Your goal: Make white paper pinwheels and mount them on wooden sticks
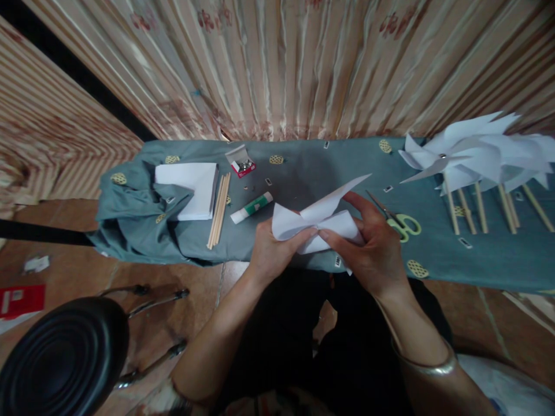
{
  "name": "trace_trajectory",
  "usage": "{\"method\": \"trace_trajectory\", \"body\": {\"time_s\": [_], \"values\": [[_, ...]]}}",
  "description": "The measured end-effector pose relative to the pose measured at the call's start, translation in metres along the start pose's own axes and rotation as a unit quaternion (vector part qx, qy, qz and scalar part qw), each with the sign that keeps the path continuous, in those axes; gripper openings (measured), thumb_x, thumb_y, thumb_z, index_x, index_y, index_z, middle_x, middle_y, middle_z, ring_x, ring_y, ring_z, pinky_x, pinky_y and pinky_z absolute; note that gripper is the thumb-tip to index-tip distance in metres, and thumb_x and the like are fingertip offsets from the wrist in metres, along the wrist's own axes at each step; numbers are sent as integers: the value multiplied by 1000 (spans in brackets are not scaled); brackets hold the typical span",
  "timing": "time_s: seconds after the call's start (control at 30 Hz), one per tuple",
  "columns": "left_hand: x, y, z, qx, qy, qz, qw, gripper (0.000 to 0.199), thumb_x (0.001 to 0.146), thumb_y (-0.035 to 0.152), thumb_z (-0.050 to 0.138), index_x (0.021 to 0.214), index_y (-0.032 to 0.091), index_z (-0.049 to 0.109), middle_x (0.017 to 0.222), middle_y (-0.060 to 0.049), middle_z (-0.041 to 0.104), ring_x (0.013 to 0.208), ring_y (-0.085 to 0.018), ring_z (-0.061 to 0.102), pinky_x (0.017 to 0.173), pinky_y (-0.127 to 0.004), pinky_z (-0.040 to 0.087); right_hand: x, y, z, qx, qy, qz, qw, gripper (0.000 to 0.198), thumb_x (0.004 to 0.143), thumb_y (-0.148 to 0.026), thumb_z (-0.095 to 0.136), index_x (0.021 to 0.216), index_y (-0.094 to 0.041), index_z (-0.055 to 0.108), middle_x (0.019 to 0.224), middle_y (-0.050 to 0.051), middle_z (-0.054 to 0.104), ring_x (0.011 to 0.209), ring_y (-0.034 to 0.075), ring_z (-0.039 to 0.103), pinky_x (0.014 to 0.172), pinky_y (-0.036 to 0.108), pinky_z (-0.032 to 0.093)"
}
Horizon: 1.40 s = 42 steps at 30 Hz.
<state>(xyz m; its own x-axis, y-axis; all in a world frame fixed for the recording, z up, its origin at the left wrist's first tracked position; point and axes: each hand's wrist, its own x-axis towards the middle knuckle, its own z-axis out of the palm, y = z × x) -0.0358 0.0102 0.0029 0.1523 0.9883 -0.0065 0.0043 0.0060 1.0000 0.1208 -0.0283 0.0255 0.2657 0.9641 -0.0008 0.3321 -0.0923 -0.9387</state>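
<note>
At the near edge of a cloth-covered table [303, 176], a white paper piece [336, 224] is held in two bare hands, its corners curling toward the middle. The left hand [277, 245] clamps the paper near its centre between thumb and fingers; the right hand [377, 248] grips it too, thumb at the centre and the index finger raised behind an upright flap. The piece seems partly shaped: no stick shows on it, and whether a pin goes through its centre is hidden. Just beyond the left hand lies a glue stick [252, 208]; past it are loose wooden sticks [219, 211], an open small box [241, 163] of shiny bits, and white paper sheets [203, 190] partly covered by cloth, probably supplies for further pieces. Beside the right hand are green-handled scissors [395, 222]. Farther right, several white paper pinwheels [477, 150] on sticks overlap, apparently finished. A pleated curtain [277, 69] hangs behind.
</note>
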Motion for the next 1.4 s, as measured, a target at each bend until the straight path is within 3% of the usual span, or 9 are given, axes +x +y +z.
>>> {"method": "trace_trajectory", "body": {"time_s": [0.27, 0.5, 0.73, 1.13, 1.4], "values": [[3, 0, -5, 30, -35, 10, 999, 27, 73, 40, 80, 81, 15, 73, 84, -5, 72, 72, -16, 65, 60, -24, 49, 1, -1, 1, 4, 4, -3, 1000, 64, 73, -37, 77, 130, -20, 56, 74, 0, 74, 58, 20, 67, 52, 32, 56], [5, -2, -4, -14, -47, -33, 998, 29, 68, 40, 83, 73, 16, 68, 62, 2, 63, 54, -10, 54, 50, -21, 40, 3, -2, 1, -1, 1, -6, 1000, 60, 71, -36, 77, 125, -20, 58, 70, -1, 73, 58, 20, 67, 50, 31, 56], [5, -2, -4, -18, -45, -50, 998, 30, 67, 39, 83, 71, 16, 66, 60, 2, 60, 54, -10, 52, 49, -21, 40, 3, 0, 2, 34, -9, 3, 999, 59, 71, -37, 78, 124, -19, 58, 73, 0, 75, 62, 21, 70, 53, 31, 58], [4, -1, -3, 28, -32, -4, 999, 27, 71, 39, 81, 69, 15, 69, 69, -2, 67, 64, -14, 62, 54, -23, 46, 3, 2, 2, 20, -12, -2, 1000, 55, 71, -41, 78, 117, -18, 59, 79, 4, 77, 66, 23, 73, 57, 34, 61], [2, -4, -5, 36, -37, 0, 999, 25, 73, 38, 79, 70, 16, 69, 67, -2, 64, 62, -14, 58, 53, -23, 44, 3, 3, 5, 42, -17, 14, 999, 52, 70, -40, 78, 113, -17, 59, 81, 5, 78, 68, 23, 74, 60, 35, 62]]}}
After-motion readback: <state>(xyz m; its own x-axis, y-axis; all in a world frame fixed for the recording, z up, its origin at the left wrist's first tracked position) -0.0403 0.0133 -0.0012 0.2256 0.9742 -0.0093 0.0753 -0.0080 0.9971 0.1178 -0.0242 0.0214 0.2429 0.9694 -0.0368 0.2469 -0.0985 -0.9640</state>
